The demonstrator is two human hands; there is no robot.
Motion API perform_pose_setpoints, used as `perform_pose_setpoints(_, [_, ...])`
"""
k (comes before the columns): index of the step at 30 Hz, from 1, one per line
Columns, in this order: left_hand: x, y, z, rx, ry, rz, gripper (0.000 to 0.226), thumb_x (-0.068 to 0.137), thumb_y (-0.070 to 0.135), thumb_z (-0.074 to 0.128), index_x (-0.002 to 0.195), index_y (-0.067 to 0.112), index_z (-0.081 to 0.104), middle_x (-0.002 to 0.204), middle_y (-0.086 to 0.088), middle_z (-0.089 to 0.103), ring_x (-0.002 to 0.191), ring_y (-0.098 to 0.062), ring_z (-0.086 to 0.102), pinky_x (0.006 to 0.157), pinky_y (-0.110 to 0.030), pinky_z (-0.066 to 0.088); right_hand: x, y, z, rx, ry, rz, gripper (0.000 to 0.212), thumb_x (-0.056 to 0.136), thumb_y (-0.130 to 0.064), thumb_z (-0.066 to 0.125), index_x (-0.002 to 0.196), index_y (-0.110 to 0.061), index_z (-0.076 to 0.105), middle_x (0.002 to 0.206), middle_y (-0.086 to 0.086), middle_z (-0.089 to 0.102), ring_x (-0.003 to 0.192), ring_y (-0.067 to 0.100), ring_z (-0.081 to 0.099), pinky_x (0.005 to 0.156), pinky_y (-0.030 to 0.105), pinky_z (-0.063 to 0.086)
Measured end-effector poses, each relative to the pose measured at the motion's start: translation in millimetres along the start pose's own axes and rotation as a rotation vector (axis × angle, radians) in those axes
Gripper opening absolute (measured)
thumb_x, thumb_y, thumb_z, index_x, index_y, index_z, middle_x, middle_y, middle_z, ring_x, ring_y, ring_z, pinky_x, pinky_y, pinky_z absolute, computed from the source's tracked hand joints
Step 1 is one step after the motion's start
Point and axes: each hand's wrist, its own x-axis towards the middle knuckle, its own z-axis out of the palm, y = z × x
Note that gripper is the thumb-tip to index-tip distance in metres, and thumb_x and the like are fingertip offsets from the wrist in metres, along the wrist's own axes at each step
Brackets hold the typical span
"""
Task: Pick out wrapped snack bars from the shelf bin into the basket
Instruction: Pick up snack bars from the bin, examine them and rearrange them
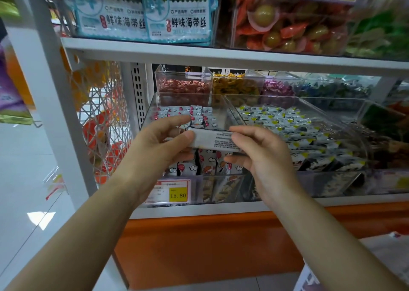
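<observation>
Lying level in front of the shelf [199,210], a white wrapped snack bar [213,139] with small black print is gripped at both ends: its left end is pinched by the left hand [155,144], thumb on the near face and fingers [172,121] curled over the top, and its right end is held by the right hand [265,158], whose fingers [245,133] are bent round it with the thumb beneath. Just behind and below the fingertips a clear bin [148,111] of white bars printed with red balloons is seen, with a yellow price tag [178,195] on its front, below the left thumb. To the right of the right-hand fingers a second clear bin [276,96] of yellow-and-black packets is set on the same shelf.
</observation>
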Motion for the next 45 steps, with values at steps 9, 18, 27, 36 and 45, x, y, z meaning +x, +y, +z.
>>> perform_pose_setpoints(9, [-2, -1, 8, 0.205, -0.013, -0.023, 0.007, 0.087, 0.016, 0.059, 0.082, 0.014, 0.063, 0.085, -0.006, 0.062, 0.069, -0.016, 0.06, 0.067, -0.03, 0.057, 0, 0, 1, -0.057, 0.056, -0.008, 0.018, 0.086, -0.007, 0.062, 0.068, -0.006, 0.062, 0.075, 0.008, 0.063, 0.061, 0.015, 0.064, 0.05, 0.023, 0.053])
perform_pose_setpoints(18, [-1, 4, 6, 0.273, 0.036, 0.037, 0.028, 0.086, 0.025, 0.063, 0.069, 0.004, 0.057, 0.067, -0.011, 0.062, 0.056, -0.023, 0.059, 0.053, -0.03, 0.055, -4, -1, 1, -0.087, -0.033, -0.05, 0.029, 0.085, -0.004, 0.061, 0.057, -0.015, 0.061, 0.066, 0.001, 0.058, 0.068, 0.019, 0.063, 0.053, 0.025, 0.054])
perform_pose_setpoints(27, [-1, 0, 6, 0.295, 0.039, 0.1, 0.031, 0.087, 0.025, 0.059, 0.078, -0.005, 0.059, 0.073, -0.017, 0.063, 0.054, -0.021, 0.058, 0.051, -0.024, 0.054, -3, -1, 1, -0.078, -0.028, -0.031, 0.032, 0.086, -0.004, 0.06, 0.056, -0.015, 0.059, 0.066, -0.003, 0.061, 0.062, 0.011, 0.064, 0.053, 0.03, 0.057])
perform_pose_setpoints(36, [-3, -4, 7, 0.591, 0.043, 0.206, 0.017, 0.089, 0.037, 0.05, 0.093, 0.024, 0.06, 0.071, -0.006, 0.063, 0.057, -0.012, 0.059, 0.048, -0.017, 0.045, 1, 9, -4, -0.055, -0.121, 0.009, 0.041, 0.078, -0.027, 0.067, 0.115, -0.01, 0.065, 0.094, 0.001, 0.071, 0.08, 0.016, 0.071, 0.075, 0.031, 0.058])
perform_pose_setpoints(45, [22, -7, 12, 0.774, 0.167, 0.248, 0.04, 0.097, 0.036, 0.042, 0.131, 0.017, 0.05, 0.115, -0.004, 0.063, 0.088, -0.013, 0.06, 0.069, -0.022, 0.047, 24, -4, -19, -0.31, 0.137, -0.251, 0.007, 0.087, -0.015, 0.063, 0.093, -0.012, 0.066, 0.091, 0.006, 0.07, 0.076, 0.012, 0.069, 0.067, 0.026, 0.058])
